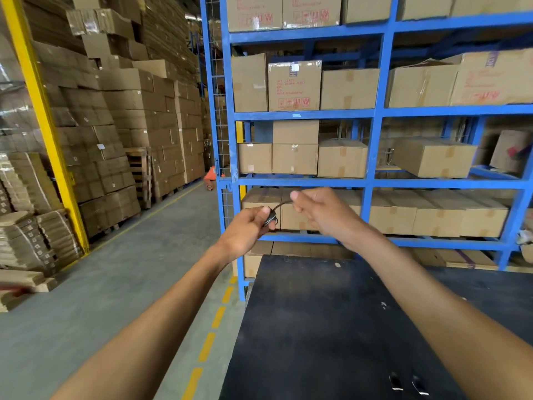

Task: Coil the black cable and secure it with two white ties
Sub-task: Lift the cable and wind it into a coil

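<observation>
Above the black table (331, 327), the left hand (248, 229) grips the mostly coiled black cable (271, 218). The right hand (320, 210) pinches its loose end; no white ties are visible yet

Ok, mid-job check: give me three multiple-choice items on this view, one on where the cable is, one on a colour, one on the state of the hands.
1. Where is the black cable?
A. Lying on the dark table
B. Held in the air between both hands
C. On a shelf

2. What colour is the shelving rack?
A. Blue
B. Green
C. Red

3. How does the left hand stand?
A. Flat on the table
B. Hanging idle
C. Curled round the coiled part of the cable

Answers:
1 B: the cable runs from the left hand up to the right hand, clear of the dark table.
2 A: the rack's posts and beams are blue.
3 C: its fingers are curled round the bunched loops, while the right hand pinches the free strand.
</observation>
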